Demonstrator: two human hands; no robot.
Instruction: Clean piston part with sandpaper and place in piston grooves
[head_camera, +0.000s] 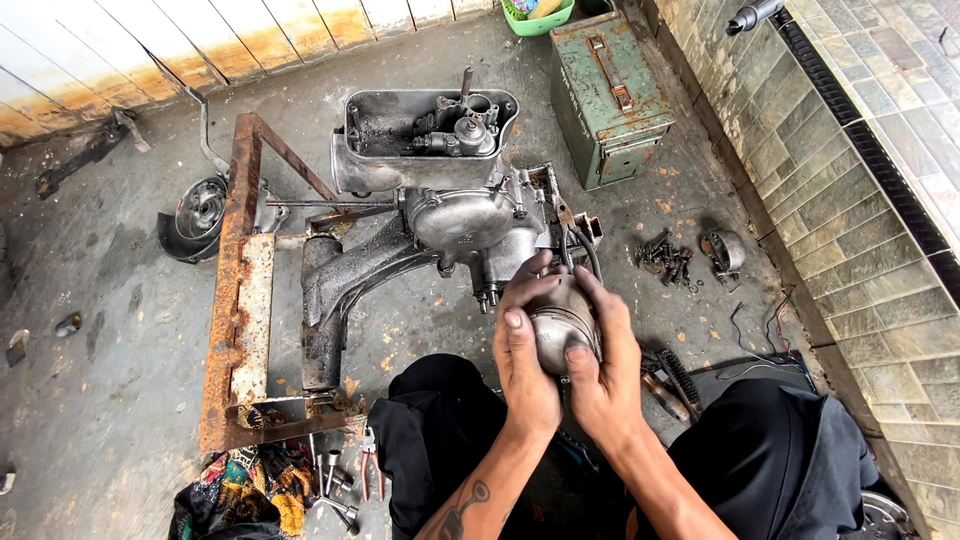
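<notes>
Hands meet low in the middle: the left hand (527, 352) and right hand (603, 368) both grip a grey metal cylinder (562, 322), thumbs on its near face, just below the engine (470, 215) on the concrete floor (110, 300). A rusty frame (240, 300) lies left; a green box (605, 95) stands behind; pliers (370, 470) lie beside the knee.

Both hands grip a grey metal cylinder part (562, 325): left hand (525, 362) & right hand (605, 365) wrapped round it, just in front of a greasy engine (465, 215) on a rusty frame (238, 300). Green metal box (607, 95) behind; pliers (370, 470) on concrete floor (110, 330).
</notes>
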